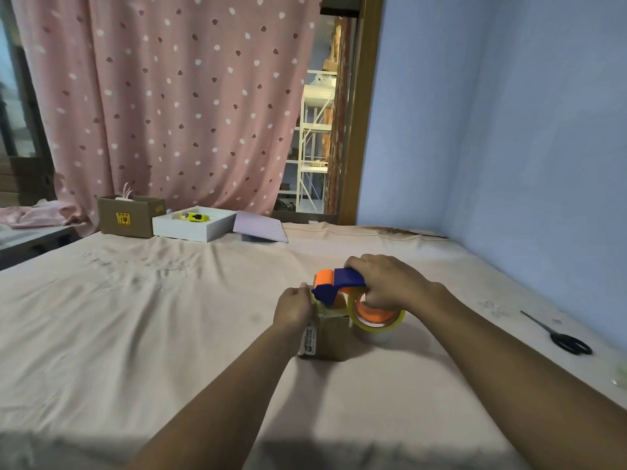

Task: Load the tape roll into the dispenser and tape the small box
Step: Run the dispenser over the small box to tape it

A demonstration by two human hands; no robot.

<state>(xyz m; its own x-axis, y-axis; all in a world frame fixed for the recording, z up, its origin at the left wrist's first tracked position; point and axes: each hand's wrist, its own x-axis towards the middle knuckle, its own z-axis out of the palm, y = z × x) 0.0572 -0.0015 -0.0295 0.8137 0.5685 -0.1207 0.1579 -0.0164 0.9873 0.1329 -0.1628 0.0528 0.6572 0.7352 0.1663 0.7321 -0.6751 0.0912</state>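
Observation:
A small brown cardboard box (pixel 328 335) with a white label on its left side stands on the pink sheet in the middle of the view. My left hand (pixel 292 308) grips its upper left edge. My right hand (pixel 385 281) is closed around a blue and orange tape dispenser (pixel 339 281), whose front end rests on the box's top. A yellowish clear tape roll (pixel 376 322) sits on the dispenser's orange hub, hanging just right of the box. Whether tape sticks to the box is hidden.
Black scissors (pixel 559 335) lie at the right near the blue wall. At the back stand an open brown carton (pixel 127 217), a white tray (pixel 190 228) holding a yellow tool, and a lilac lid (pixel 259 227). A pink curtain hangs behind.

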